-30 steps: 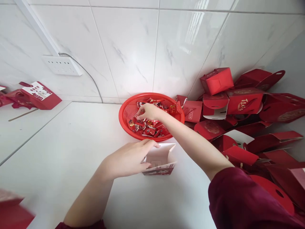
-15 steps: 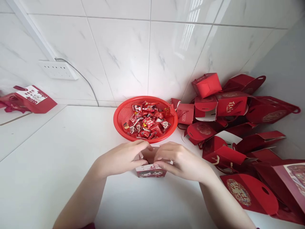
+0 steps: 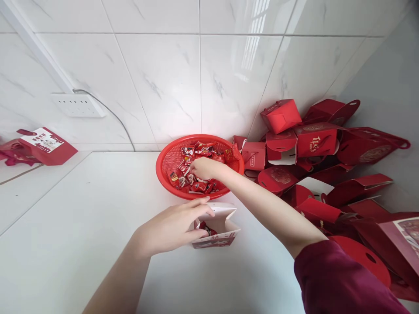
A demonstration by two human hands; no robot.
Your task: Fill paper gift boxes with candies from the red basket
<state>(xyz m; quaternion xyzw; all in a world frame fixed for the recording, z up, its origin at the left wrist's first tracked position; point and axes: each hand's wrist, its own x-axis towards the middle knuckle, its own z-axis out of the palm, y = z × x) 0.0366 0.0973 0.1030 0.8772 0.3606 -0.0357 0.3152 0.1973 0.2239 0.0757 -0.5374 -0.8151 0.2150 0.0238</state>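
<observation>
A small open-topped box with a red and white printed front stands on the white table, with a red-wrapped candy inside. My left hand holds the box at its left side, thumb at the front edge and fingers over the back edge. Behind the box sits a red plastic basket of wrapped candies. My right hand reaches into the basket among the candies, fingers bent down and closed; what they hold, if anything, is hidden.
Many red gift boxes are piled on the right. On the far left lies another red box with a white label. A socket panel and a cable are on the tiled wall behind.
My right hand has left the box and moved up into the basket. The box's opening now shows a candy inside. My left hand remains at the box; the view has shifted slightly.
</observation>
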